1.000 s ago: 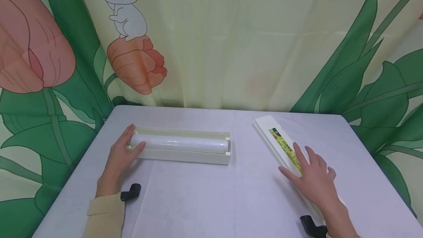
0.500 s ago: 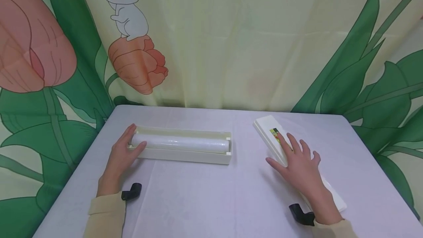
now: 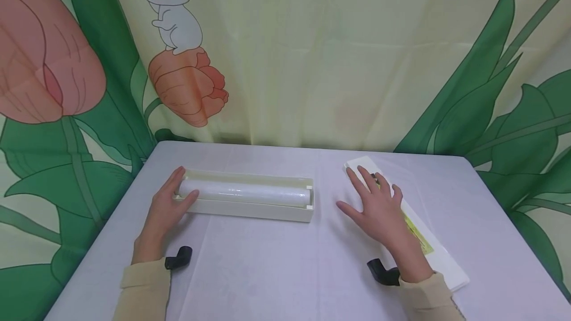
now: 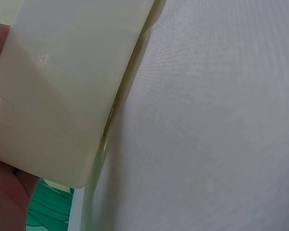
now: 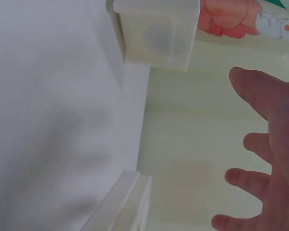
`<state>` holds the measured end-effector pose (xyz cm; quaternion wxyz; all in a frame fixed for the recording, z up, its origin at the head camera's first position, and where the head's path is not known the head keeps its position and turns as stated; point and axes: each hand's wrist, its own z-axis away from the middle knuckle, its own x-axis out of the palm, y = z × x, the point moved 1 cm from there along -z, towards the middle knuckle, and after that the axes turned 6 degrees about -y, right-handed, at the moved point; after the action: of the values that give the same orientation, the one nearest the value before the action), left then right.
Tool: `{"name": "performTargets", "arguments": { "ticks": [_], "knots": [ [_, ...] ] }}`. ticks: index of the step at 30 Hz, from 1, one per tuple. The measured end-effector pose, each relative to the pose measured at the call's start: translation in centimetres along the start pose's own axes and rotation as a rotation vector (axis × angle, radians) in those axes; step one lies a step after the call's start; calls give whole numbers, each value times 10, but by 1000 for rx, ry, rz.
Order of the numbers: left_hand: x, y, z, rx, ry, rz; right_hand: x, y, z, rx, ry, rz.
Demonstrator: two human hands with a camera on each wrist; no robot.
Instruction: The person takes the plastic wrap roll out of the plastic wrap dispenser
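Observation:
A white open box (image 3: 250, 211), a cling film dispenser with a roll of clear film (image 3: 250, 194) lying in it, stands left of the table's middle. My left hand (image 3: 166, 209) grips its left end, thumb on the near side and fingers at the far side. In the left wrist view the dispenser's smooth front wall (image 4: 67, 86) fills the upper left. My right hand (image 3: 376, 207), fingers spread, hovers above a long white lid (image 3: 446, 266) with a yellow-green label (image 3: 419, 234). In the right wrist view its fingers are apart and hold nothing.
A white cloth (image 3: 267, 271) covers the table. Behind it hangs a curtain (image 3: 303, 63) printed with large flowers, leaves and a small white animal. Black wrist mounts (image 3: 178, 258) stick out at both sleeves.
My right hand has moved left and away from me along the lid, baring the lid's near end. The left hand and the dispenser have stayed in place.

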<state>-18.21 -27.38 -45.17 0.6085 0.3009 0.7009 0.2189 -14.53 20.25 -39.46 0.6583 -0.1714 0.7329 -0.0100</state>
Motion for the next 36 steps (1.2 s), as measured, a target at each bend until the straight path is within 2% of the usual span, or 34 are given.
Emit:
{"name": "performTargets", "arguments": {
  "ticks": [16, 27, 36],
  "knots": [
    [-1, 0, -1, 2, 6, -6, 1, -32, -27, -99, -7, 9],
    [0, 1, 0, 8, 16, -10, 0, -48, -41, -139, -78, -1],
    [0, 1, -1, -8, 12, -18, 3, -61, -48, -210, -97, -31]
  ]
}}
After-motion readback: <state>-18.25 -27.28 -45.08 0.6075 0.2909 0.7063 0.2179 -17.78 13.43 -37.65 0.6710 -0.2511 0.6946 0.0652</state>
